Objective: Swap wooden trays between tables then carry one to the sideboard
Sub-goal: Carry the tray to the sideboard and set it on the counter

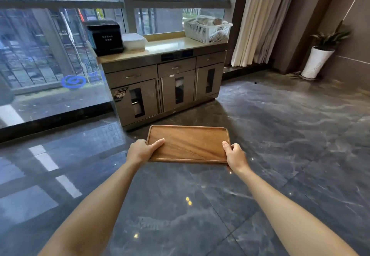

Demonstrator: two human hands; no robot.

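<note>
I hold a flat, empty wooden tray [188, 142] level in front of me, above the dark floor. My left hand [141, 151] grips its near left corner, thumb lying on the tray's top. My right hand [235, 155] grips the near right corner in the same way. Ahead stands the grey sideboard [168, 75] against the window, with a pale stone top, bare in its middle part. The tray's far edge lies short of the sideboard's base.
On the sideboard's top sit a black box [105, 36] at the left, a stack of white cloths [134, 41] beside it and a white basket [208, 28] at the right. A potted plant [320, 55] stands at the far right by the curtain [260, 19].
</note>
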